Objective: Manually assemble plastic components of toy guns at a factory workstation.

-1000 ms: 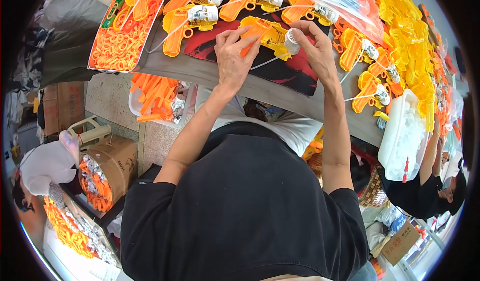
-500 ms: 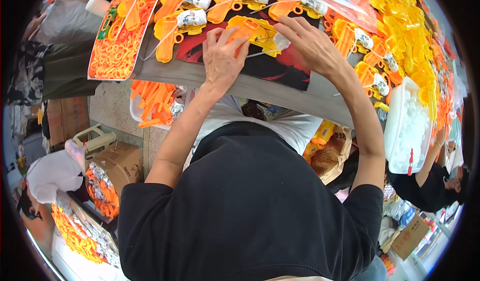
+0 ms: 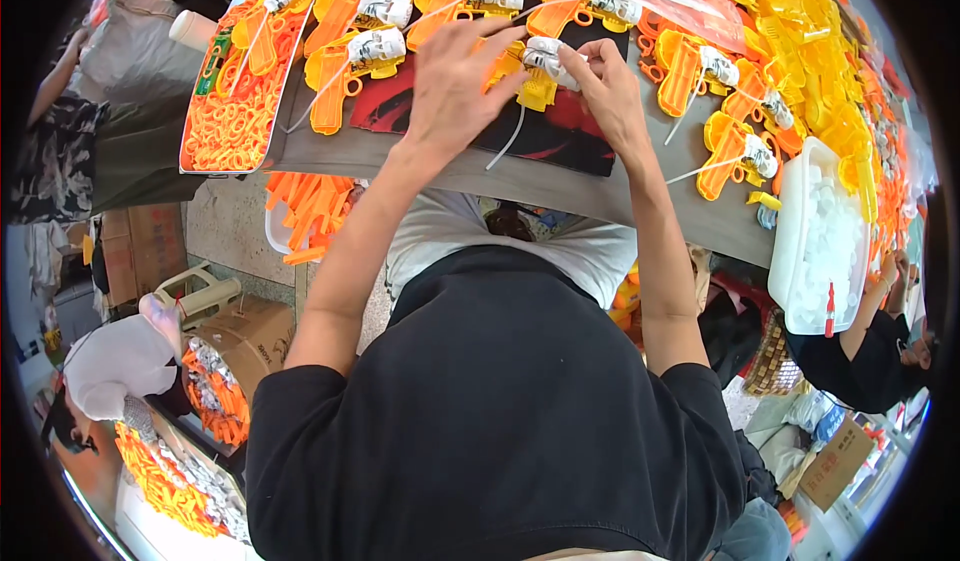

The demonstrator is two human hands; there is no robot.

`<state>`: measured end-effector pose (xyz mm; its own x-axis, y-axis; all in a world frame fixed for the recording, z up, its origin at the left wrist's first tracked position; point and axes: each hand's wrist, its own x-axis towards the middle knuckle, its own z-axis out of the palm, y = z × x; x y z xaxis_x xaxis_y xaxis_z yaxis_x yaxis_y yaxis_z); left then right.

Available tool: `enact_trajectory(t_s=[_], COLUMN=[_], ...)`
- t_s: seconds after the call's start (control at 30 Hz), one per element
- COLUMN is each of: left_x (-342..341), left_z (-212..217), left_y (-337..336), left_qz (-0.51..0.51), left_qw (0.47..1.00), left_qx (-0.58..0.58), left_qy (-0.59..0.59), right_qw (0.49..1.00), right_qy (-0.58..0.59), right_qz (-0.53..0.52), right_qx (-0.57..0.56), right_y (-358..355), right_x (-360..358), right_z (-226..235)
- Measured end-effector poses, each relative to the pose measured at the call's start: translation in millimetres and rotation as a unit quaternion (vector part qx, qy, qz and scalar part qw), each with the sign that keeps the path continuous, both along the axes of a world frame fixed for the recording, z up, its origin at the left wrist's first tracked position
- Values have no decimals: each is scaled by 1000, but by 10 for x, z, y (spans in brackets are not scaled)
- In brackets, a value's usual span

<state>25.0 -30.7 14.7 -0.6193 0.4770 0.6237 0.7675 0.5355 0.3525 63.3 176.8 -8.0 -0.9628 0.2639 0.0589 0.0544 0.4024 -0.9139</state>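
Note:
A yellow and orange toy gun body (image 3: 538, 91) lies on the black and red mat (image 3: 385, 109) before me. It carries a white printed cylinder (image 3: 545, 53), and a thin white tube (image 3: 508, 143) trails from it toward me. My right hand (image 3: 612, 89) pinches the cylinder's right end between thumb and fingers. Over the toy's left side, my left hand (image 3: 448, 96) has its fingers spread, slightly blurred; it hides the orange part below, and any contact is unclear. Similar toy gun bodies (image 3: 328, 89) with white cylinders lie around the mat.
A tray of small orange rings (image 3: 230, 126) stands at left, beside a white cup (image 3: 193, 29). Yellow shells (image 3: 800, 36) are heaped at right, near a white bin of translucent parts (image 3: 825, 241). A bin of orange pieces (image 3: 300, 206) sits below the table edge. Other people work on both sides.
The toy has turned, bringing its white cylinder into clearer view. My right hand has changed from extended fingers to a pinch on it. My left hand has lifted off the orange part, fingers spreading.

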Motion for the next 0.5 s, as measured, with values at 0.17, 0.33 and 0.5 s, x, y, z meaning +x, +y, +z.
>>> enact_trajectory(t_s=[0.17, 0.33, 0.5], left_x=[-339, -485, -545], left_z=[-80, -214, -528], left_y=[218, -31, -105], left_qz=[-92, -189, -183], left_qw=[984, 964, 961], left_qx=[-151, -7, 39], left_qy=[15, -189, -204], right_qw=[1000, 960, 958], right_qy=[-8, 164, 91], right_qz=[11, 53, 37], right_qx=[-3, 221, 270], right_y=[-21, -110, -205], right_x=[50, 349, 275], right_z=[52, -203, -263])
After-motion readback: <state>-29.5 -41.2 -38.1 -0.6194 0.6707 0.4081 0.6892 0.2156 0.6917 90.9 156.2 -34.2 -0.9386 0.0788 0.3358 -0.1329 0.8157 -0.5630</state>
